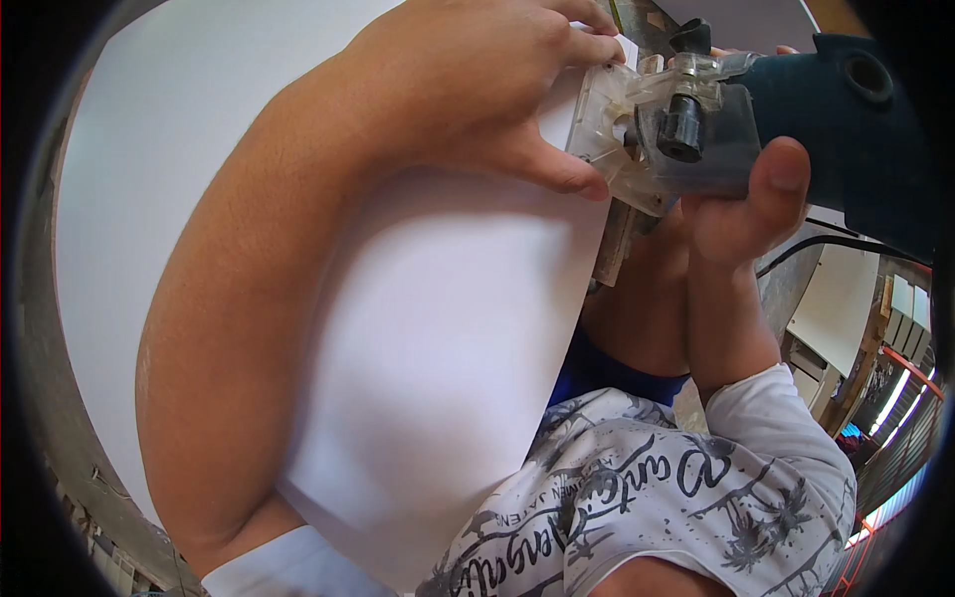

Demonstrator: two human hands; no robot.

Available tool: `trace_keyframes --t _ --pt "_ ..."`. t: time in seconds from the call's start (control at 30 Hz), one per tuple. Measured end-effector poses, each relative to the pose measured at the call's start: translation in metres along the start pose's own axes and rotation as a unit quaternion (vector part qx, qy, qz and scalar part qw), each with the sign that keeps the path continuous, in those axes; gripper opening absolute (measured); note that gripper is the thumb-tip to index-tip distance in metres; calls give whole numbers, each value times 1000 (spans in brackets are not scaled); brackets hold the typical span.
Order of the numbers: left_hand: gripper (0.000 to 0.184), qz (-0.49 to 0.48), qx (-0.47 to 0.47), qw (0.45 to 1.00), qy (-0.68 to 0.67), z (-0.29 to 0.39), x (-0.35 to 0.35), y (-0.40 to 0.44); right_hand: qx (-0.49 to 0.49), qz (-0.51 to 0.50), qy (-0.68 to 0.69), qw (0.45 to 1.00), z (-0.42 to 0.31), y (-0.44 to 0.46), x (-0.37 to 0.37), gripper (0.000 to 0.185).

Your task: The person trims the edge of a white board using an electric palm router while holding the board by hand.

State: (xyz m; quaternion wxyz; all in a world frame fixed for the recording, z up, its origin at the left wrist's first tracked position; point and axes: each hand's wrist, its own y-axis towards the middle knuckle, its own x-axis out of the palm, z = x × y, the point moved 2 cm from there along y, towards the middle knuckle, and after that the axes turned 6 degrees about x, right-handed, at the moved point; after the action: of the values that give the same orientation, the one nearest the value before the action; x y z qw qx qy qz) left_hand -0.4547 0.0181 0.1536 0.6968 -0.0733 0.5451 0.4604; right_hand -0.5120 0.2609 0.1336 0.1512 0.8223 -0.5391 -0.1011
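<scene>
My right hand (746, 214) grips a dark teal trim router (816, 119) from below, its thumb raised along the near side. The router lies on its side, with its clear plastic base (607, 124) against the edge of a large white board (448, 328). My left hand (517, 90) reaches across the board to the base. Its thumb is at the base's near corner and its fingers at the far corner, with the base between them. A black knob (682, 129) sits on the clear guard. The cutting bit is hidden.
A black cord (826, 242) runs off to the right behind my right forearm. Pale panels (836, 303) and a red metal grille (910, 373) are at the far right. My printed shirt (686, 478) is close against the board's near edge.
</scene>
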Motion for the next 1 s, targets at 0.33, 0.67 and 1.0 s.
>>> trace_keyframes --t 0.33,0.67,1.0 --pt "87 21 9 1000 -5 -12 16 3 -16 6 -1 1000 -4 1 7 82" --pt "85 18 14 1000 15 1 2 1 -17 -3 -1 1000 -5 2 6 82" --pt "84 12 5 1000 -12 -5 5 6 -74 -23 15 997 -4 6 7 82"
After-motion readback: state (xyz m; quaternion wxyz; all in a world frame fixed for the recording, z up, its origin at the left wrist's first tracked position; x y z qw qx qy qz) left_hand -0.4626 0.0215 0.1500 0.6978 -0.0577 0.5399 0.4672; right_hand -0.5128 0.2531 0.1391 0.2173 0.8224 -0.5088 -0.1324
